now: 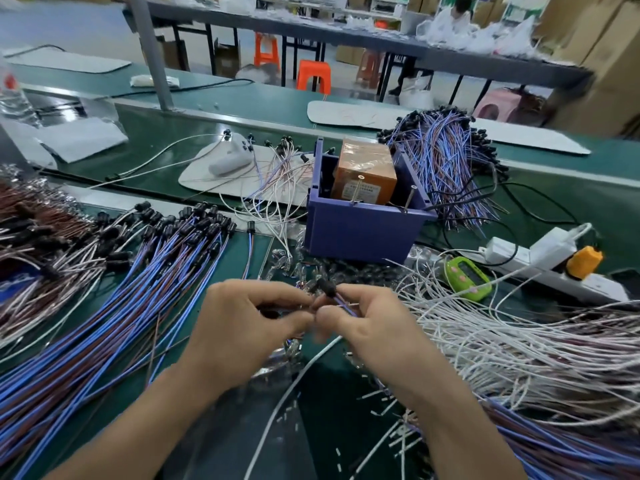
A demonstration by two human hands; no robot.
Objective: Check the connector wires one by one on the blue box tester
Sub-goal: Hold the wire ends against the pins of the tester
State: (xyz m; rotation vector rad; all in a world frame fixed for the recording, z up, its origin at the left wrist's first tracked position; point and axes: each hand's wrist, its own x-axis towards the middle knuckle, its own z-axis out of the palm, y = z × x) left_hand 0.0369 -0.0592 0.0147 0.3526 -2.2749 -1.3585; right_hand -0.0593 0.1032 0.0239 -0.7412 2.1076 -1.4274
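Left hand [256, 317] and right hand [367, 323] both pinch one black connector [327, 289] (blue-brown tail) mid-frame, below the blue box [360, 230]. Wire piles [138, 289] crowd both sides, leaving a narrow strip of mat [325, 403] lower center.

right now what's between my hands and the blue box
In the head view, small clear parts lie scattered on the mat between the blue box and the left hand and right hand, which pinch a connector.

Green workbench [263, 102], grey post [152, 53], long grey table [346, 34] behind, orange stools [313, 76], stacked cardboard boxes [609, 64], blue-grey floor [69, 26]
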